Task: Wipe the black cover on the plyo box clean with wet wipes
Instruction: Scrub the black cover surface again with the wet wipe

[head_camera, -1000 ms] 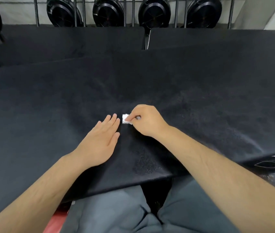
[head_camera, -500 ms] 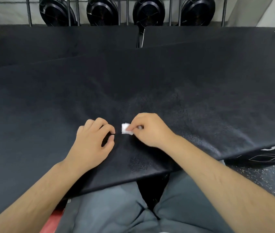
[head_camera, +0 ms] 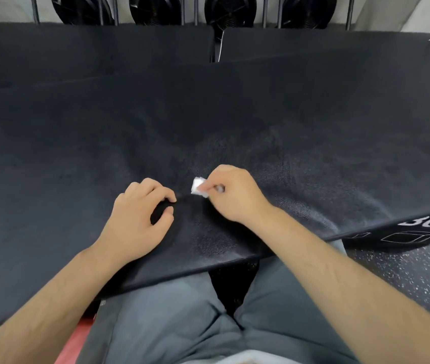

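We look down on our two bare forearms reaching forward from the bottom corners and meeting near the middle of the black cover (head_camera: 208, 114), which lies over the top of the plyo box (head_camera: 405, 236). Our left hand (head_camera: 140, 219) sits knuckles-up on the cover with its fingers curled under. Thumb and forefinger close toward each other and seem to nip a little of the cloth, since a thin crease runs from those fingertips toward the right. Our right hand (head_camera: 235, 195) lies just beside it, wrist low on the cover and fingers bent. It pinches a small, folded white wet wipe (head_camera: 198, 186) between thumb and fingertips. The wipe sticks out to the left of the hand and touches the cover, close to the left forefinger but apart from it. Both hands work near the front edge of the box, which runs slantwise just behind our wrists and above our grey trousers (head_camera: 169, 324). Ahead of the hands and to either side the cover stretches wide. A seam crosses it farther back, and beyond that two more dark pads meet at a narrow gap. A row of black weight plates (head_camera: 231, 9) stands on a rack along the far edge. On the right the box's side shows white print above speckled floor (head_camera: 405, 285).
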A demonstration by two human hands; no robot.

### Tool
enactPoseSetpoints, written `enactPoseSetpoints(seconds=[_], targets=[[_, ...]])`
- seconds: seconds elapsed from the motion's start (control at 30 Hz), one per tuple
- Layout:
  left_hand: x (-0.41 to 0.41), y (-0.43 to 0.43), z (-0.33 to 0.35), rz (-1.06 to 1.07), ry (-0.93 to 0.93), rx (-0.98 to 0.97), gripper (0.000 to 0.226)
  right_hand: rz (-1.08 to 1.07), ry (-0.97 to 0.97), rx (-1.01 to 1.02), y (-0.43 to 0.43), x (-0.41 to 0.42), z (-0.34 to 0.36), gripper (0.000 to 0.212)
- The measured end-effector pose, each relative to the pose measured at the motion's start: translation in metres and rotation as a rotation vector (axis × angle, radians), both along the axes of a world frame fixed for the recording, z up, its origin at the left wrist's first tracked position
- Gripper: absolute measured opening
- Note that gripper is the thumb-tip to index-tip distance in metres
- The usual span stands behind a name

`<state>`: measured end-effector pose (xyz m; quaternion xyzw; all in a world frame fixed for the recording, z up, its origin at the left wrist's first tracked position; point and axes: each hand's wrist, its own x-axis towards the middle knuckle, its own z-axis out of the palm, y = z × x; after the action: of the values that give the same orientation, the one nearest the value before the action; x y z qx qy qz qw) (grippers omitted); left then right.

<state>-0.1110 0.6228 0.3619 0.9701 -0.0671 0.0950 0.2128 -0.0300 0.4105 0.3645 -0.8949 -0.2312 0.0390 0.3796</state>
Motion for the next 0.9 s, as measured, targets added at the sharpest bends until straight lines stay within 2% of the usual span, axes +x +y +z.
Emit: enactPoseSetpoints(seconds=[0.13,0.3,0.33,0.47,0.5,0.6,0.67,0.83,0.9], targets=[[0.0,0.0,-0.001,-0.007,-0.009,0.032,0.026,0.222,0.071,0.056,-0.017,-0.043,0.005,0.024],[-0.001,-0.002,-0.001,-0.096,-0.016,0.086,0.027,-0.088,-0.005,0.089,-0.028,-0.02,-0.015,0.025],[-0.002,-0.003,-0.001,-0.146,-0.011,0.086,0.028,-0.082,-0.024,0.102,-0.022,-0.029,-0.015,0.023],[-0.005,-0.005,0.004,-0.305,0.017,0.049,0.03,0.163,0.007,0.114,-0.021,-0.072,-0.006,0.019],[-0.005,-0.005,0.005,-0.316,0.021,0.045,0.031,0.157,0.001,0.096,-0.027,-0.068,-0.007,0.021],[-0.003,-0.004,0.005,-0.316,0.018,0.025,0.029,-0.046,-0.071,0.065,-0.047,-0.04,-0.016,0.023],[-0.002,-0.004,0.006,-0.316,0.005,0.014,0.029,-0.08,-0.066,0.063,-0.045,-0.04,-0.016,0.026],[-0.003,-0.005,0.002,-0.33,-0.009,0.008,0.027,0.203,0.029,0.061,-0.043,-0.075,-0.004,0.024],[-0.005,-0.005,0.0,-0.336,-0.01,-0.002,0.027,0.204,0.07,0.066,-0.059,-0.069,-0.003,0.024]])
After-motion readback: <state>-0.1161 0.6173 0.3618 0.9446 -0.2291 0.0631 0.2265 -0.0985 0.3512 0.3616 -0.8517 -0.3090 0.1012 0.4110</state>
